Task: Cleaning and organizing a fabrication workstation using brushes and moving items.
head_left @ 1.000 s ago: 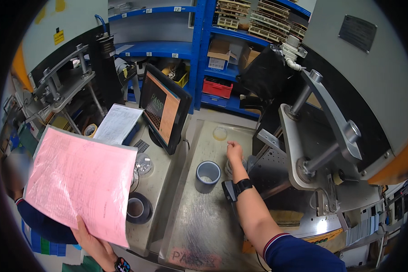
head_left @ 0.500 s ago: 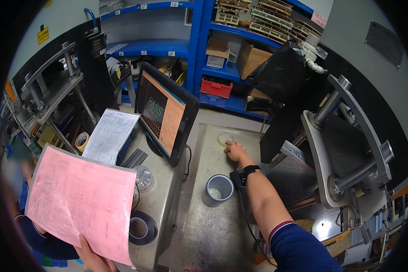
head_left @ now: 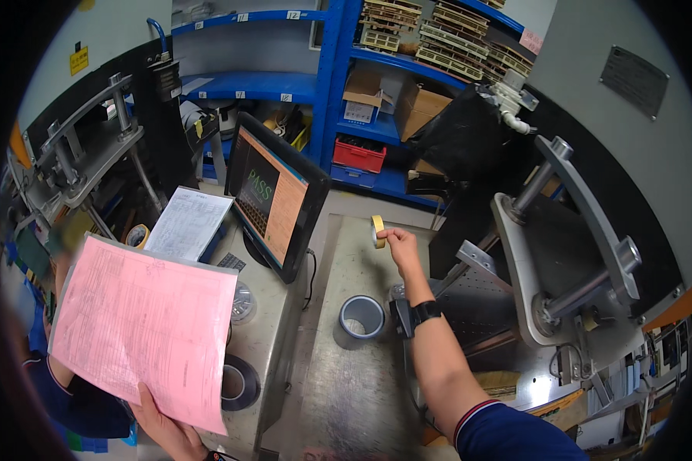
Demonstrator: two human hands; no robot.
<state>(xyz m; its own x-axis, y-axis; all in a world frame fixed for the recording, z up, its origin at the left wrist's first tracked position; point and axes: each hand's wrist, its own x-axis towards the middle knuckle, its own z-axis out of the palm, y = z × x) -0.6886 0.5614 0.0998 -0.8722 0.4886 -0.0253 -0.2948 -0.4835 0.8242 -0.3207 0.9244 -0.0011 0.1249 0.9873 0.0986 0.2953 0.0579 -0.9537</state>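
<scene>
My right hand [head_left: 398, 244] pinches a narrow roll of yellowish tape [head_left: 377, 231], turned on edge above the far part of the metal bench. At the lower left, my left hand [head_left: 164, 425] grips the bottom edge of a pink printed sheet [head_left: 146, 330] in a clear sleeve; its thumb lies on the front and the other fingers are partly hidden. On the bench, a grey open-topped cylinder [head_left: 360, 321] stands nearer to me than the tape. Beside the pink sheet lies a wide dark tape roll [head_left: 238, 383].
A monitor [head_left: 278, 200] stands on the left bench [head_left: 273, 369], near a white paper form [head_left: 188, 223]. Press frames with metal posts [head_left: 546, 230] flank both sides. Blue shelving [head_left: 331, 92] is at the back. Another person's navy sleeve [head_left: 69, 399] shows at far left.
The yellowish tape roll, lying flat on the bench under my right hand before, is now lifted and turned on edge in my fingers. My left hand keeps hold of the pink sheet.
</scene>
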